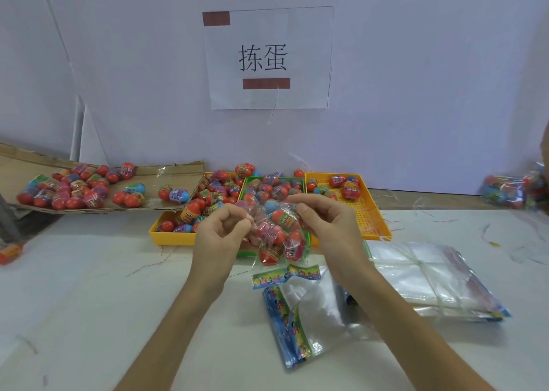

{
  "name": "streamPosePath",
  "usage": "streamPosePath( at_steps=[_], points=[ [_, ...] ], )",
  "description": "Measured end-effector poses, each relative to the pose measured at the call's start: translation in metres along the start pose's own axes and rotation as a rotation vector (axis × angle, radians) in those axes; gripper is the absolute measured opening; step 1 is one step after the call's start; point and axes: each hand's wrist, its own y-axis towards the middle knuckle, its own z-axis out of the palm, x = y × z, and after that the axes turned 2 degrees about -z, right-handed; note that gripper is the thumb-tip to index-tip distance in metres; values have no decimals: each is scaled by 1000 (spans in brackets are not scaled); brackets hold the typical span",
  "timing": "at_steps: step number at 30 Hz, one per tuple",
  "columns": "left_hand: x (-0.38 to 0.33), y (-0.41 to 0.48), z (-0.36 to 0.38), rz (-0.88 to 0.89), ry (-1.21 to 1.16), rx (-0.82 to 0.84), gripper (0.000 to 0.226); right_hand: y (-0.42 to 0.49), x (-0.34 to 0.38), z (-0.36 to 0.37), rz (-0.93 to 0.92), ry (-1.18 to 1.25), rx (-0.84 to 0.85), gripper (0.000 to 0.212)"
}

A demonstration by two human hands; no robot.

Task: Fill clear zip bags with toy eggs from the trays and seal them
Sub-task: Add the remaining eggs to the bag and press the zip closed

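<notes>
Left hand [221, 233] and right hand [323, 224] each pinch the top edge of an egg-filled bag [277, 236], held over the green tray's [274, 179] near edge. Sealing appears under way. Loose eggs [267, 188] remain in that tray, with empty bags [430, 277] to its right.

Red-and-blue toy eggs [276, 236], yellow trays [374, 221], green tray [274, 179], cartoon-printed blue bag strips [286, 274].

One head-worn view looks forward and down, close over the table [89, 286].
</notes>
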Motion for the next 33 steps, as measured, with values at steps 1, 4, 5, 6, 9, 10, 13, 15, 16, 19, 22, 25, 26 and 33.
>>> streamPosePath(
  at_steps=[1, 4, 5, 6, 9, 10, 13, 15, 16, 19, 22, 25, 26, 33],
  points=[
    [0, -1, 0, -1, -4, 3, 23, 0, 0, 0, 0, 1, 3, 20],
    [-1, -1, 1, 10, -4, 8, 36, 1, 0, 0, 4, 5, 9, 20],
    [-2, -1, 1, 18, -2, 11, 42, 0, 0, 0, 4, 7, 12, 20],
    [-2, -1, 1, 29, -1, 15, 47, 0, 0, 1, 0, 10, 18, 20],
    [-5, -1, 2, 60, -23, -5, 52, 1, -1, 2, -33, 28, 30, 19],
    [-5, 0, 2, 59, -47, -20, 53, 1, -1, 2, -56, 35, 34, 19],
    [-6, 3, 1, 30, -145, -49, 55, -1, 0, 5, -135, 58, 66, 22],
    [-6, 4, 1, 5, -213, -40, 57, -2, 2, 7, -178, 59, 81, 29],
    [-6, 4, 1, -8, -245, -31, 58, -3, 2, 6, -203, 43, 84, 32],
    [-5, 4, 0, -39, -315, 6, 56, -2, 4, 3, -272, -21, 91, 33],
    [-5, 3, 2, -51, -319, 40, 55, -1, 5, 0, -286, -44, 104, 29],
    [-6, 3, 2, -56, -355, 34, 59, -1, 4, 0, -294, -29, 123, 28],
    [-7, 3, 2, -63, -375, 32, 60, -1, 4, 0, -298, -23, 134, 30],
    [-8, 2, 1, -75, -405, 76, 61, -3, 3, 2, -309, 34, 204, 27]
  ],
)
